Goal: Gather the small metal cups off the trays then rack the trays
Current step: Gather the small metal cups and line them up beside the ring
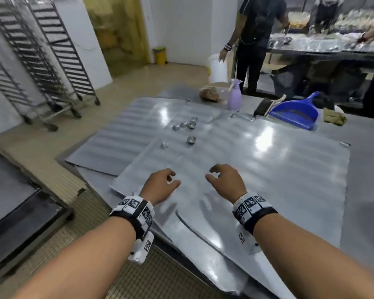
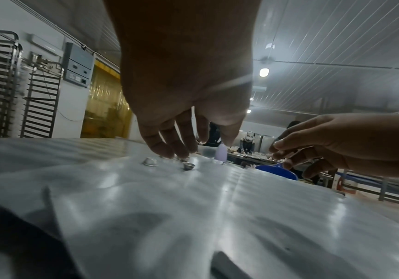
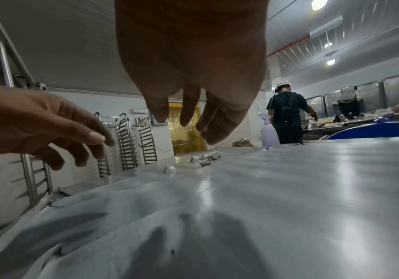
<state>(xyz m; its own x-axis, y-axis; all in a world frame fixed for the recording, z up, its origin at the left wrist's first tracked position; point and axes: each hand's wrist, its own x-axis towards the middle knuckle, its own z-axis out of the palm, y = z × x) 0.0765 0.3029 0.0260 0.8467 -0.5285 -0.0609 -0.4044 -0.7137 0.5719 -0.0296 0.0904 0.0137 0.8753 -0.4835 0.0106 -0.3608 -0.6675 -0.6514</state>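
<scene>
Head view — both hands [image 1: 160, 184] empty; cups [image 1: 187, 126] ahead.

Both bare forearms reach forward side by side, each with a black-and-white patterned band around the wrist. The left hand [image 1: 160, 183] is palm down, its fingers loosely curled and spread, and it holds nothing. The right hand [image 1: 226, 181] is near it in the same pose, fingers relaxed and empty, thumb toward the left hand.
</scene>
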